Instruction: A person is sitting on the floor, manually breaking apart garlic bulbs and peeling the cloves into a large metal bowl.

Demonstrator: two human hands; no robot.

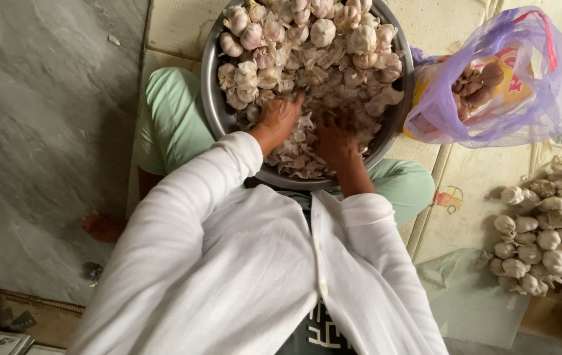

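Person seated on floor mat [471, 197], big metal bowl [212, 98] on lap. Bowl heaped w/ garlic bulbs [324, 33] at far side, loose papery skins [294, 158] near side. Left hand [280, 118] & right hand [333, 141] both palm-down, fingers buried in skins; can't tell if pinching anything. Hands near each other, not touching. Purple plastic bag [531, 59] just beside bowl on the person's right, brownish pieces inside. Separate garlic pile [544, 236] on mat, well apart.

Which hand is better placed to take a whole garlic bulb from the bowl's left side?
Probably the left hand: it lies in the metal bowl nearest the whole garlic bulbs there. The right hand sits farther right, in the loose skins.
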